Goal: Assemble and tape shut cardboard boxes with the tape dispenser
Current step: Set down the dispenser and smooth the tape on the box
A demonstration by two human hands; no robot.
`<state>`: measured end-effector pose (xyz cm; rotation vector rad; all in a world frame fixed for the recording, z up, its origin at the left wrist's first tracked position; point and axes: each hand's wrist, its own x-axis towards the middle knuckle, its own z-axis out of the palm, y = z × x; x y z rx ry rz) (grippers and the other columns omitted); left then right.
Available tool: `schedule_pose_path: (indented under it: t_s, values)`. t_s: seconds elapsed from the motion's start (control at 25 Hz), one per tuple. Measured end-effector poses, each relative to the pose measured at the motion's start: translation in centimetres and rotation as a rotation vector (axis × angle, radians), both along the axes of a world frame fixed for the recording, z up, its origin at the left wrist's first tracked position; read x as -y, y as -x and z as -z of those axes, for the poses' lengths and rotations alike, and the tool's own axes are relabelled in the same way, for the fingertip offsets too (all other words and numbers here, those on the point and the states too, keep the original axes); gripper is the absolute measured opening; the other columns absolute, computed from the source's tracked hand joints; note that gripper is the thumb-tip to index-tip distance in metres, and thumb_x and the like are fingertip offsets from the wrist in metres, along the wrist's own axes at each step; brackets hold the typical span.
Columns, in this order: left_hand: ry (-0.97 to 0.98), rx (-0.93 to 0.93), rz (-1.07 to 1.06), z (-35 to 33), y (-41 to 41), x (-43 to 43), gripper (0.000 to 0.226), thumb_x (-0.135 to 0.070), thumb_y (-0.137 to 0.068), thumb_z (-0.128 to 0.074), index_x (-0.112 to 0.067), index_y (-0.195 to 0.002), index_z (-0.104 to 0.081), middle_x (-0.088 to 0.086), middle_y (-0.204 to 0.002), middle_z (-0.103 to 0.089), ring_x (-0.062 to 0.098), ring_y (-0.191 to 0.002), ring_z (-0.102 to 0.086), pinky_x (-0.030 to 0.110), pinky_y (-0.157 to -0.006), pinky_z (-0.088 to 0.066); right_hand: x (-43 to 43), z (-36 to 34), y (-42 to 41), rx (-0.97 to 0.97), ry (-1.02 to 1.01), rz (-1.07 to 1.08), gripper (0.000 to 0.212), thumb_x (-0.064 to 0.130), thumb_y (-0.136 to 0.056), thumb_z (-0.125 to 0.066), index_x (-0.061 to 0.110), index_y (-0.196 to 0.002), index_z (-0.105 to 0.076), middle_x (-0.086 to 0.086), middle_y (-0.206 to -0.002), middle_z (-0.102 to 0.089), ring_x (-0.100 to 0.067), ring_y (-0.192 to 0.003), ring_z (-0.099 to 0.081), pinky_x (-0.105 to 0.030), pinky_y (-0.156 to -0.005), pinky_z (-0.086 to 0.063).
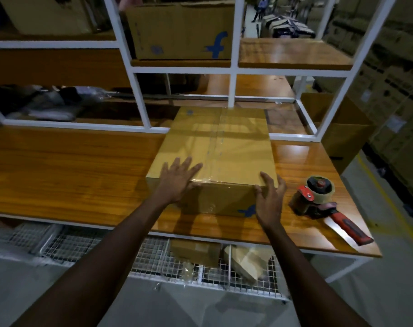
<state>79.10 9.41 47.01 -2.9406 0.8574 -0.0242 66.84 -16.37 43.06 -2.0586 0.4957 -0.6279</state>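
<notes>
Both hands, left hand (177, 178) and right hand (269, 199), press spread fingers on the box's (236, 147) near edge, tape dispenser (318, 197) lying apart.

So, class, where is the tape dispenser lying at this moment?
In the head view, the tape dispenser lies on the wooden table near its right edge, just right of the right hand and the cardboard box, held by neither hand.

A taped-up brown cardboard box (220, 147) sat near the wooden table's (66, 171) front edge, left hand (177, 179) flat on top, right hand (270, 199) cupping its near-right corner. Red tape dispenser (323, 204) lay by the table's front-right corner.
</notes>
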Motion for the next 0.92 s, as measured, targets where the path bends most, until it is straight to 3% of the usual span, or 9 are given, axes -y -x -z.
schedule_pose_path:
  t_s: [0.08,0.2,0.28,0.4,0.48,0.6,0.72,0.84,0.92]
  values:
    - [0.076,-0.040,-0.098,0.2,-1.1,-5.6,0.062,-0.060,-0.098,-0.027,-0.043,-0.153,-0.001,0.002,-0.164,-0.002,0.039,-0.148,-0.007,0.061,-0.113,-0.012,-2.2,0.1,-0.3,0.038,-0.005,0.062,0.039,0.020,-0.094,-0.062,0.023,-0.132,-0.055,-0.017,-0.151,-0.022,-0.033,-0.132,-0.037,-0.037,-0.100,-0.041]
    - [0.244,-0.034,-0.063,0.5,-0.2,-11.1,0.052,-0.046,-0.103,-0.030,-0.033,-0.153,-0.023,0.008,-0.162,-0.018,0.031,-0.145,-0.025,0.050,-0.112,-0.018,-6.9,0.3,-0.8,0.104,-0.062,0.148,0.043,0.028,-0.086,-0.067,0.019,-0.127,-0.058,-0.018,-0.144,-0.028,-0.032,-0.128,-0.038,-0.033,-0.097,-0.038]
    - [0.275,-0.006,-0.160,0.6,2.1,-13.9,0.052,-0.052,-0.101,-0.030,-0.035,-0.150,-0.030,0.006,-0.160,-0.024,0.035,-0.139,-0.032,0.053,-0.108,-0.025,-10.3,0.1,-1.1,0.153,-0.092,0.152,0.048,0.034,-0.080,-0.063,0.015,-0.124,-0.060,-0.021,-0.140,-0.031,-0.032,-0.125,-0.040,-0.028,-0.094,-0.036]
    - [0.152,0.100,-0.430,0.8,6.1,-18.2,0.067,-0.069,-0.091,-0.028,-0.030,-0.144,-0.037,0.011,-0.153,-0.033,0.044,-0.136,-0.029,0.062,-0.108,-0.019,-14.2,0.4,-2.8,0.103,-0.062,-0.041,0.068,0.052,-0.076,-0.056,0.016,-0.133,-0.052,-0.021,-0.144,-0.027,-0.033,-0.126,-0.039,-0.036,-0.097,-0.041]
    - [0.096,0.181,-0.532,0.3,6.9,-20.1,0.074,-0.073,-0.085,-0.029,-0.019,-0.132,-0.047,0.020,-0.140,-0.044,0.043,-0.135,-0.032,0.062,-0.108,-0.019,-17.4,0.1,-5.5,-0.023,0.045,-0.315,0.090,0.070,-0.075,-0.052,0.024,-0.150,-0.030,-0.020,-0.156,-0.011,-0.035,-0.140,-0.023,-0.049,-0.111,-0.030]
    - [0.057,0.166,-0.352,0.9,4.9,-21.4,0.074,-0.068,-0.092,-0.028,-0.021,-0.149,-0.025,0.020,-0.156,-0.023,0.045,-0.141,-0.020,0.064,-0.111,-0.016,-24.0,-1.6,-10.8,-0.228,0.356,-0.539,0.099,0.077,-0.077,-0.043,0.039,-0.153,0.008,-0.008,-0.162,0.019,-0.037,-0.148,0.011,-0.062,-0.113,-0.001]
    - [-0.053,0.190,-0.246,3.4,1.8,-25.5,0.081,-0.066,-0.094,-0.033,-0.026,-0.156,-0.001,0.013,-0.163,0.009,0.051,-0.145,0.003,0.070,-0.110,-0.006,-30.0,-2.3,-12.3,-0.205,0.402,-0.543,0.092,0.071,-0.082,-0.042,0.045,-0.150,0.014,-0.006,-0.161,0.021,-0.035,-0.148,0.013,-0.064,-0.113,0.002]
    - [-0.103,0.160,-0.324,3.6,-2.2,-32.3,0.088,-0.077,-0.085,-0.016,-0.027,-0.156,-0.003,0.010,-0.162,0.013,0.050,-0.144,0.013,0.071,-0.109,-0.001,-31.2,-1.0,-11.4,-0.187,0.454,-0.558,0.088,0.066,-0.086,-0.044,0.047,-0.150,0.013,-0.007,-0.162,0.017,-0.030,-0.149,0.011,-0.063,-0.116,-0.001]
    - [-0.098,0.068,-0.390,2.5,-5.2,-35.9,0.091,-0.085,-0.078,-0.003,-0.035,-0.154,0.007,0.008,-0.161,0.020,0.049,-0.142,0.020,0.072,-0.109,0.006,-30.8,-0.6,-10.8,-0.205,0.468,-0.526,0.086,0.065,-0.086,-0.044,0.047,-0.149,0.012,-0.008,-0.163,0.013,-0.030,-0.150,0.009,-0.063,-0.116,-0.001]
